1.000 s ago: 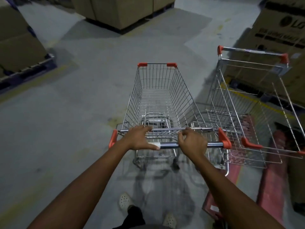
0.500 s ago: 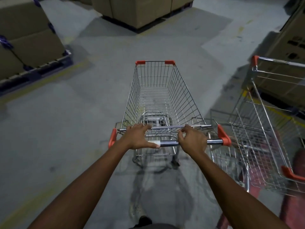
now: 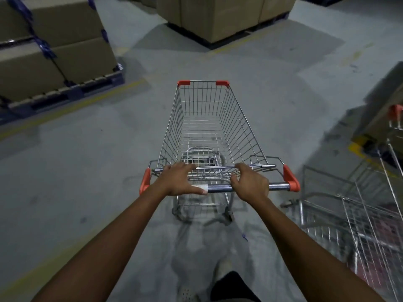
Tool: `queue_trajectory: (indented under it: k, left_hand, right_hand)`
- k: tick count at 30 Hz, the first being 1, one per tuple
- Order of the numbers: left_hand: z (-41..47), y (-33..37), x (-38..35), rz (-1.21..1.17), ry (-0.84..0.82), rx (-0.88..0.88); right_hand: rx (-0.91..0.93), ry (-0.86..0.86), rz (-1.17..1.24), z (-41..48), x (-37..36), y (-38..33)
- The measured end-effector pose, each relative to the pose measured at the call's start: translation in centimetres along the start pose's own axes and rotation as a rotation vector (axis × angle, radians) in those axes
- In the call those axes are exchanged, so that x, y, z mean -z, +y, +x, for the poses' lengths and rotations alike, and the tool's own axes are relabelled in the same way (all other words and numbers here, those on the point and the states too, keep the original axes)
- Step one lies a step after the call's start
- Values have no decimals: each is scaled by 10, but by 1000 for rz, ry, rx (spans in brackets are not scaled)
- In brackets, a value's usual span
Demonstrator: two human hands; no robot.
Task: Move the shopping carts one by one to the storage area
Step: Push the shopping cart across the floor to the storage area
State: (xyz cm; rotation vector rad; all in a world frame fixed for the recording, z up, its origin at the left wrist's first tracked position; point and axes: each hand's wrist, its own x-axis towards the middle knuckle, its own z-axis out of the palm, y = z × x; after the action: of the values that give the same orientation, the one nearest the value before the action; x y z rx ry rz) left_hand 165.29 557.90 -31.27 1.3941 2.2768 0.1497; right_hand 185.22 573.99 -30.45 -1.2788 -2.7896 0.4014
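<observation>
1. Well apart, on the left, from the strapped cardboard boxes (image 3: 54, 55) on a dark pallet (image 3: 72, 92). Little danger on that side unless steered hard into the pallet edge.
2. Holding the shopping cart (image 3: 209, 127) straight ahead, out on open floor between the stacks, basket empty. Left hand (image 3: 177, 182) lies over the handle bar (image 3: 220, 188), thumb along it, fingers hooked onto the wire rail just in front: a real hold, though a loose-looking one. Could slip off under a sharp shove.
3. Right hand (image 3: 250, 185) clamped at the same end, fingers curled round that wire rail, thumb at the bar. Risks swinging the nose right if pushed unevenly.
4. Just beside, on the right, a second cart (image 3: 359, 214), close to the right forearm. Main hazard here: snagging its wire frame with the arm or with the red end cap (image 3: 291, 178) while passing. Too blurred to judge the gap exactly.
5. Underfoot, grey concrete floor (image 3: 87, 171), patched in lighter and darker squares, scuffed, with a worn yellow line (image 3: 72, 105) running along the left pallet. Looks flat and dry; should roll easily, perhaps rattling over the patch seams.
6. All around, a dim warehouse aisle: more plain cartons (image 3: 218, 16) on a pallet ahead, another box stack and a yellow floor mark at the right edge. No storage area recognisable yet, so judged mid-journey.
</observation>
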Motion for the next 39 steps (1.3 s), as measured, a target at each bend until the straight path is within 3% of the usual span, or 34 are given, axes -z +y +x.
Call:
queue_trajectory:
  k: [7,23,39]
  left_hand:
    - [43,-40,29,-48,50,112]
    - [134,-128,104,-201,133,407]
    - [170,-300,180,-270,226,571]
  right_hand:
    - [184,-114,-55,96,-1,-32]
    - [451,-188,-53,301,-10,-133]
    - [656,-248,-95,436,-45,-321]
